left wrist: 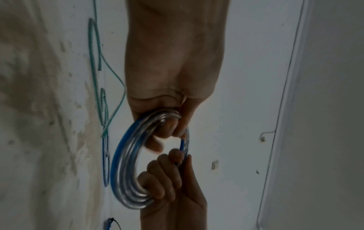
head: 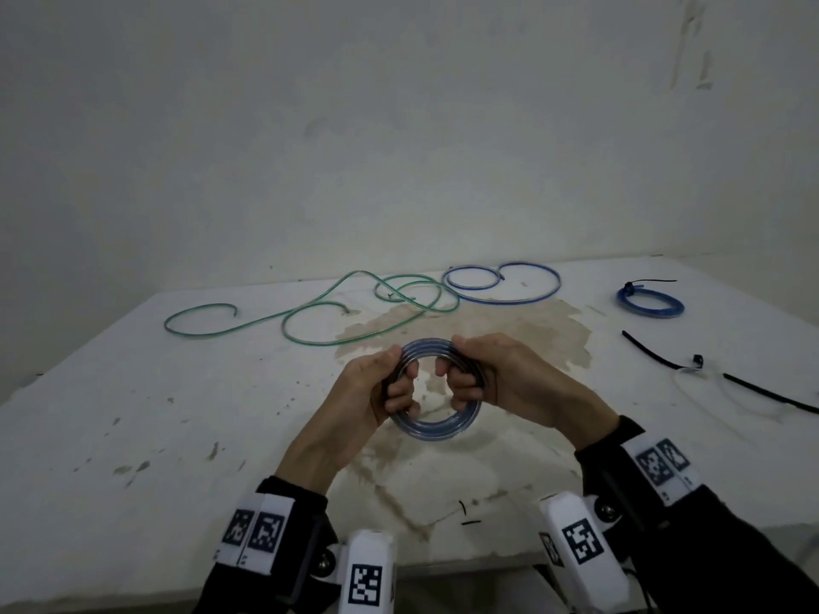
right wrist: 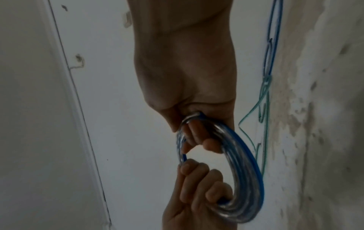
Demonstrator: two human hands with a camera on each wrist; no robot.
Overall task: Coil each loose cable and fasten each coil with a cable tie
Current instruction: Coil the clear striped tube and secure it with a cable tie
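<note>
Blue cable coil [head: 433, 429] is sitting in both my hands, up off the table [head: 133, 414], in front of me. I am holding its left side with my left hand [head: 376, 392], and my fingers [left wrist: 169, 129] are curling round the loops and gripping them. I am holding its right side with my right hand [head: 496, 383], and those fingers [right wrist: 199, 133] are curling round the loops too. The loops are lying close together, one beside the next, in a round ring.

Farther back on the table a loose green cable [head: 310, 312] is lying in big wiggly bends. Beside it, to the right, a loose blue cable [head: 501, 283] is lying in two open rings, and the green one is crossing its near edge. Far off to the right a small blue coil [head: 649, 303] is resting with a black cable tie [head: 651, 283] round it. Nearer me on the right, two more black cable ties [head: 656, 354] are lying flat, well apart from my hands. A big brown stain [head: 465, 330] is showing on the table under my hands.
</note>
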